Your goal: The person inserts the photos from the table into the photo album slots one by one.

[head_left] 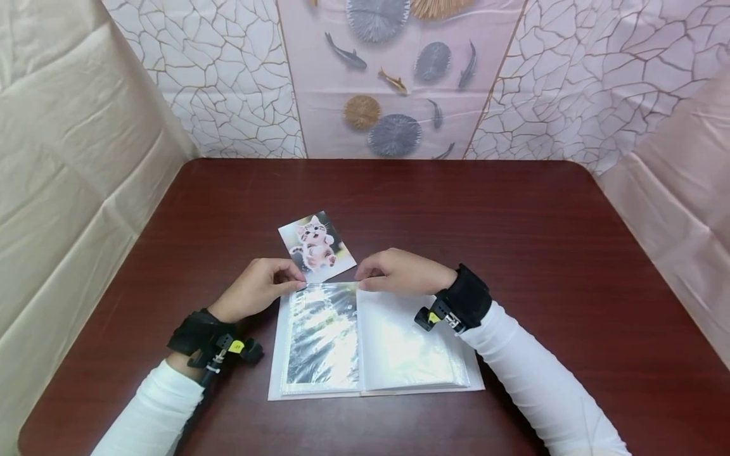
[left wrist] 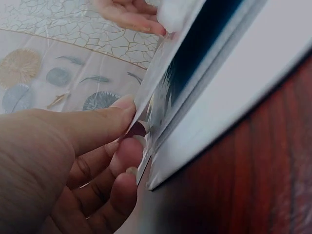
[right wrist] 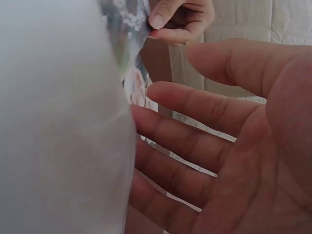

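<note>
An open photo album (head_left: 422, 342) lies on the table, its left page a clear plastic sleeve (head_left: 324, 335) with a dark, glossy picture under strong glare. My left hand (head_left: 259, 288) pinches the top left edge of that sleeve between thumb and fingers, as the left wrist view shows close up. At the top of the page by the spine is my right hand (head_left: 402, 272). Its fingers (right wrist: 185, 131) are fairly straight and touch the page edge, with the thumb apart. A kitten photo (head_left: 316, 247) lies tilted just beyond the album, between both hands.
The dark red-brown table (head_left: 513, 228) extends around the album on all sides. A patterned cloth (head_left: 399, 76) hangs behind its far edge, and pale drapes (head_left: 68, 158) flank the sides. Each wrist wears a black strap (head_left: 464, 297) with a small camera.
</note>
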A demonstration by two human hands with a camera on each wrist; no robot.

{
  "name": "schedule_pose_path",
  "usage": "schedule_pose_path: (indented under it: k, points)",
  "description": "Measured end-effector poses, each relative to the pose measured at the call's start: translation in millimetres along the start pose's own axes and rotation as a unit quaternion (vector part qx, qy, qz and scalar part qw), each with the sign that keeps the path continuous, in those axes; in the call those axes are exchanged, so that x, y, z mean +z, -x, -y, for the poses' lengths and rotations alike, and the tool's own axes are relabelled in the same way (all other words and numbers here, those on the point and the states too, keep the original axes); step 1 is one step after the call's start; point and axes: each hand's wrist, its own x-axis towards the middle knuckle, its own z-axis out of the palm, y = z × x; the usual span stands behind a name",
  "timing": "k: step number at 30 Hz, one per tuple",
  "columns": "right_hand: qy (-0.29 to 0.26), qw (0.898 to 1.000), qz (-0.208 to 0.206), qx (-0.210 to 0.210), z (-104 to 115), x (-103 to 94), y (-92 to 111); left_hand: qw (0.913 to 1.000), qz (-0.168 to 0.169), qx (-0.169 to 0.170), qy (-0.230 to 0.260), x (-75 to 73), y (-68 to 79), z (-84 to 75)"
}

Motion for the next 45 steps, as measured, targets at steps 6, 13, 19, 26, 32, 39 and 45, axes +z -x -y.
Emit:
schedule_pose_path:
  k: [6,13,19,26,32,39,45]
  points:
    - [0.051,0.998,-0.038,0.005,-3.6,3.5,14.0,0.9999,0.012,-0.006,-0.010,-2.6,-3.5,-1.8]
    - [0.080,0.994,-0.072,0.010,-5.3,4.4,27.5,0.9995,0.022,0.003,-0.020,-2.2,-9.6,-1.6]
    - [0.095,0.991,-0.089,0.014,-2.9,4.0,34.9,0.9990,0.026,0.013,-0.035,-6.7,-21.4,1.1]
    - [0.095,0.989,-0.109,0.016,-6.6,2.3,38.4,0.9972,0.017,-0.014,-0.071,-21.9,-44.3,13.1]
    - [0.081,0.990,-0.117,0.008,-9.9,0.6,39.4,0.9933,0.004,-0.058,-0.099,-32.6,-61.0,29.3]
    - [0.062,0.990,-0.125,0.002,-12.6,-0.3,41.3,0.9852,0.008,-0.128,-0.114,-35.7,-74.4,37.6]
    - [0.057,0.988,-0.140,-0.016,-17.7,-0.5,42.7,0.9800,0.026,-0.164,-0.109,-36.9,-84.2,33.5]
